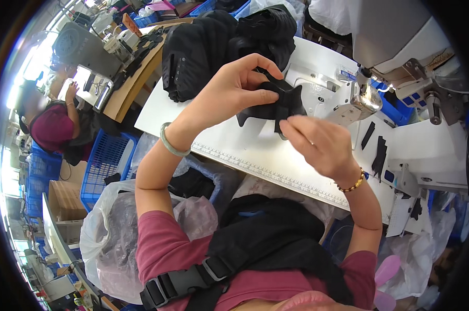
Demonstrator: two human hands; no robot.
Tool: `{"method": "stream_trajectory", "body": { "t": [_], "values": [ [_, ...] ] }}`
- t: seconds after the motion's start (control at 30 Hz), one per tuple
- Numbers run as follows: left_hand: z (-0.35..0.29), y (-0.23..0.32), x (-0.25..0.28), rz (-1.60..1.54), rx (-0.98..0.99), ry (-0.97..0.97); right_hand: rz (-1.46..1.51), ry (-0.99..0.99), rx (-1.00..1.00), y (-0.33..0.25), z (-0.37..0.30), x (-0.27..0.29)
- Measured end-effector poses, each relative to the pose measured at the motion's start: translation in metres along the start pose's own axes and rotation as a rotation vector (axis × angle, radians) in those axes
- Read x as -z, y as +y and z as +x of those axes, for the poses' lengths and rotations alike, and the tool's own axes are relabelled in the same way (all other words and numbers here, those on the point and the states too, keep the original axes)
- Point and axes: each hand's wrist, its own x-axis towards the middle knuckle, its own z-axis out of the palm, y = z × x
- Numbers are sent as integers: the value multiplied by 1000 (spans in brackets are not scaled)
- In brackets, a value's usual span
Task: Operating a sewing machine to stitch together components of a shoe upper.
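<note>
A small black fabric piece (295, 101) with flared corners is held up over the white sewing table (229, 142). My left hand (245, 85) pinches its upper left side between thumb and fingers. Lower down, my right hand (320, 145) has its fingers closed at the end of a short black strip (281, 122) that runs across the piece. Whether the strip is sewn to the piece, I cannot tell. The metal head of a sewing machine (356, 101) stands just right of the hands.
A tall pile of black fabric pieces (198, 52) sits behind my left hand. Loose black strips (380, 158) lie at the table's right. A printed ruler (271, 178) lines the near edge. Blue basket (107, 168) and plastic bag (107, 233) are lower left; another person (53, 127) works beyond.
</note>
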Motion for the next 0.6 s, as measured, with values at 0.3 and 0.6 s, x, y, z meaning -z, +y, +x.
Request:
{"method": "stream_trajectory", "body": {
  "t": [0.3, 0.6],
  "values": [
    [1, -7, -12, -151, 49, 4, -59, 37, 118, 1, -18, 1],
    [-6, -5, -16, -103, 17, -58, 60, 9, 44, -2, -20, 5]
  ]
}}
